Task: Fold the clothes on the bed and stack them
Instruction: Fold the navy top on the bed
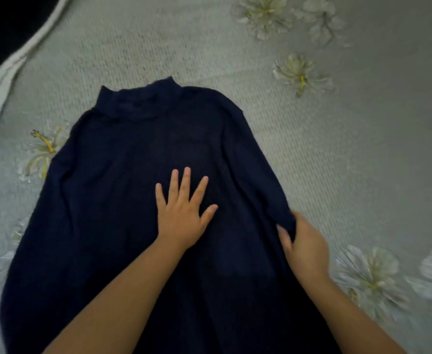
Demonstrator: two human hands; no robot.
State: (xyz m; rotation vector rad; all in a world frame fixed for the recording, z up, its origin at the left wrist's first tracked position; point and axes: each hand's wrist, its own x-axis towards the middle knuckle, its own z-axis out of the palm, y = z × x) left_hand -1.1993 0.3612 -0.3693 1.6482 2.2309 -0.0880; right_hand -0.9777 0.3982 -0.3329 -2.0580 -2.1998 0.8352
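A navy high-neck sweater [123, 175] lies spread flat on the bed [312, 149], collar pointing away. The left hand [181, 215] rests on its middle with straight, spread fingers [185, 180], holding nothing. The right hand [304, 246] pinches the end of the right sleeve [258, 169] at the sweater's edge.

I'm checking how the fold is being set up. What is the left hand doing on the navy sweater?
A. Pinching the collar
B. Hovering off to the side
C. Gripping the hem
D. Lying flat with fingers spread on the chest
D: the left hand lies flat, fingers spread, on the middle of the navy sweater, while the right hand grips its sleeve edge.
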